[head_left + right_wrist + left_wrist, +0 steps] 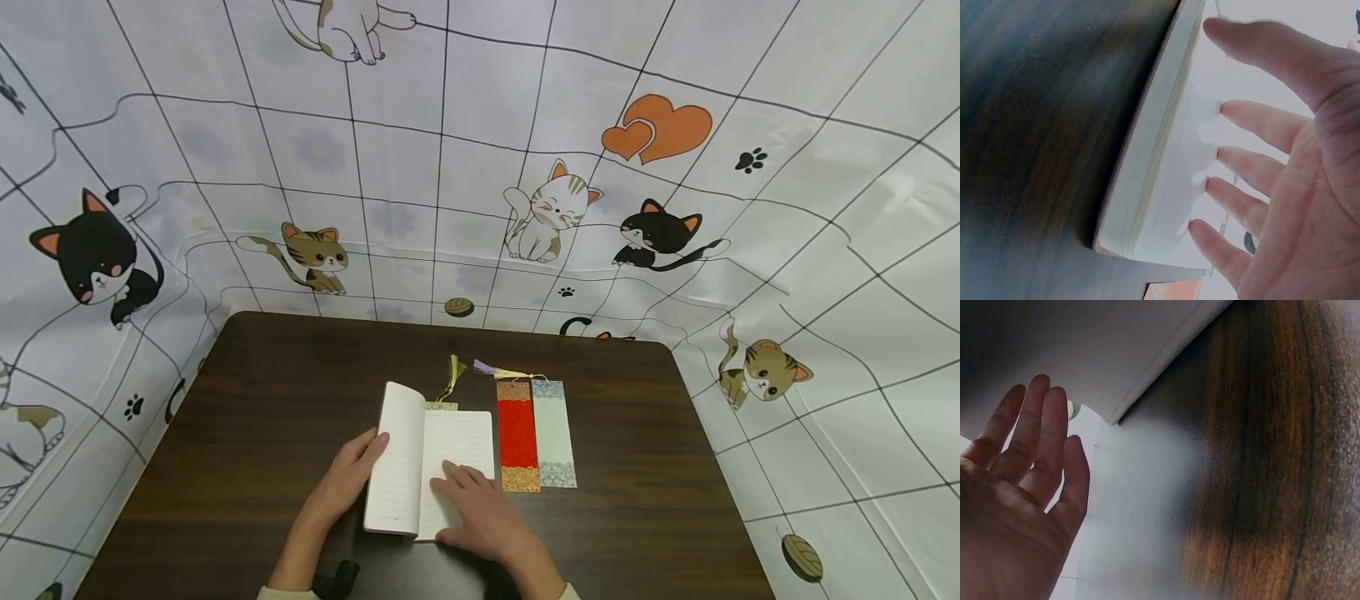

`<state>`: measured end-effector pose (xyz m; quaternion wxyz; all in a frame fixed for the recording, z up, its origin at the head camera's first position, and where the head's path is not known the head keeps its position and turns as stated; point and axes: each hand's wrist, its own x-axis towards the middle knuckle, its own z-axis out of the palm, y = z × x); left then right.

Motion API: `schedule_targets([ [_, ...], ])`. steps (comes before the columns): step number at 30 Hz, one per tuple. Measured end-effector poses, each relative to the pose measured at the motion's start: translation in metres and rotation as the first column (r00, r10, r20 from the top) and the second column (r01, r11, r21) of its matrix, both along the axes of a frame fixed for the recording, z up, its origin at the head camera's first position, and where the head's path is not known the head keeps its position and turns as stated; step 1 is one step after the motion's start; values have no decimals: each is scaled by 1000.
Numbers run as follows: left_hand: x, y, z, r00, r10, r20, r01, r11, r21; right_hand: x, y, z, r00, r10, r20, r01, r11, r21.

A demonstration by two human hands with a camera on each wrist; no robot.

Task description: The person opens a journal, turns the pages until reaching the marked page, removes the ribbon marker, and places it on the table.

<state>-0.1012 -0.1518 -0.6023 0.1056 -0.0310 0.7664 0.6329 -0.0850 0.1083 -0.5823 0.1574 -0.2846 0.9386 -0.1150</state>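
An open notebook (453, 437) with ruled white pages lies on the dark wooden table, its left side (397, 467) raised at a slant. My left hand (348, 475) holds that side by its outer edge, thumb on the page face and fingers (1038, 428) stretched out behind it. Over the right page, my right hand (483, 512) is spread, with its fingertips (1225, 109) on the paper. A patterned bookmark (442, 406) with a yellow-green tassel (453, 375) sticks out past the notebook's top edge; the rest of it is hidden.
Right of the notebook lie a red bookmark (517, 433) with gold ends and a pale green bookmark (553, 433), side by side. Their tassels (510, 372) stretch across the top. Behind the table (637, 417) hangs a white cat-print sheet (405, 167).
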Motion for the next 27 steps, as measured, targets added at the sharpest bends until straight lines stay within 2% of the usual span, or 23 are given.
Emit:
schedule_targets([
  [9, 1, 1, 0, 1000, -7, 5, 7, 1000, -7, 1, 1, -2, 1000, 13, 12, -14, 999, 35],
  [21, 1, 2, 1, 1000, -10, 5, 10, 1000, 10, 1, 12, 8, 999, 22, 33, -18, 995, -98],
  [27, 1, 2, 1, 1000, -15, 4, 15, 1000, 14, 3, 13, 6, 999, 39, 7, -39, 998, -50],
])
